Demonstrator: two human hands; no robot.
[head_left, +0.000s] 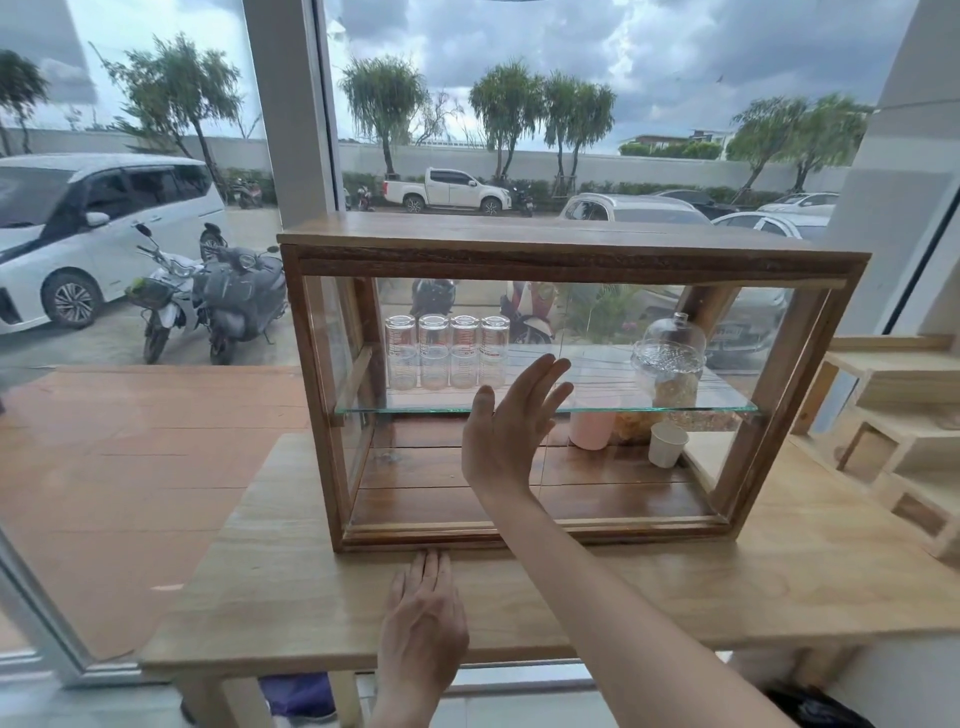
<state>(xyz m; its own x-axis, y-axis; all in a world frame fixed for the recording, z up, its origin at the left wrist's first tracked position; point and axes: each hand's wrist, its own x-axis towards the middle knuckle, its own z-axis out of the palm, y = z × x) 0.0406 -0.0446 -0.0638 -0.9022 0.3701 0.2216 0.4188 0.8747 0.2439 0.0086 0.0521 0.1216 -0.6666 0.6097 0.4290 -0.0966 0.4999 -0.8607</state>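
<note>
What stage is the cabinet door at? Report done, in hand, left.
Done: four glasses stand upturned in a row on the glass shelf; a jar, pink cup and white cup sit at the right.
In hand: the right hand lies flat and open against the front glass of the cabinet; the left hand rests flat on the table, fingertips at the cabinet's base.
Left: whether the door is fully shut cannot be told.

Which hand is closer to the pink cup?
Right. The right hand is flat against the cabinet's glass front, just left of the pink cup; the left hand rests below on the table.
</note>
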